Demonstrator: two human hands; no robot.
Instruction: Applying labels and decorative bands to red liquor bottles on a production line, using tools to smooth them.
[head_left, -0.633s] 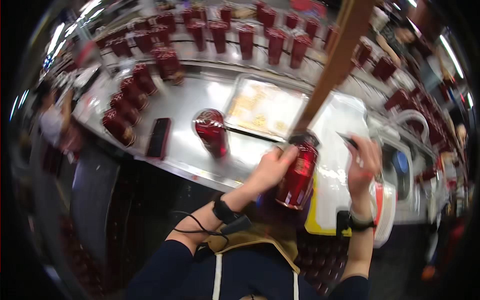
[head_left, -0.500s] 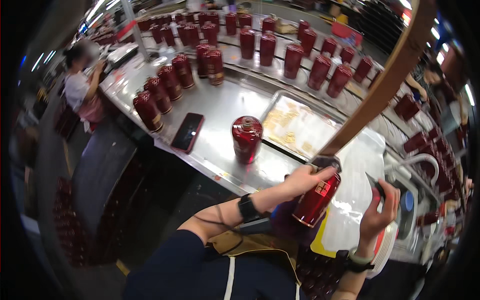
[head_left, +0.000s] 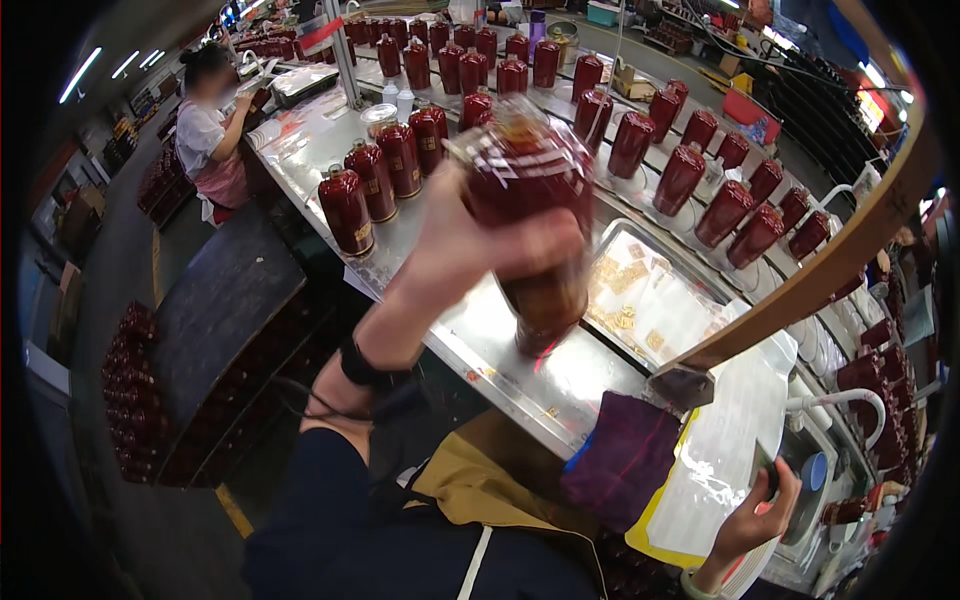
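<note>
My left hand (head_left: 500, 245) is wrapped round a dark red glass bottle (head_left: 530, 175), raised above the metal worktable (head_left: 480, 345) and smeared by motion. Just below it shows a reddish-brown bottle-shaped part (head_left: 548, 305); whether this is a second bottle standing on the table is hard to make out. At the lower right, my right hand (head_left: 755, 520) grips a small, flat, pointed blade (head_left: 764, 462), apart from the bottle. A purple cloth (head_left: 625, 455) lies over the table edge between my hands, beside a white sheet (head_left: 700, 480) with a yellow border.
A tray (head_left: 650, 300) of gold labels lies beyond the bottle. A slanting wooden post (head_left: 800, 285) rises beside it. Several red bottles (head_left: 385, 180) stand at left, more along the back line. A sink (head_left: 805, 520) is at right. Another person (head_left: 210, 140) works at far left.
My left hand has moved up and left with the bottle, away from the wooden post's foot and the purple cloth. My right hand has moved slightly lower, still with the blade. The view has shifted.
</note>
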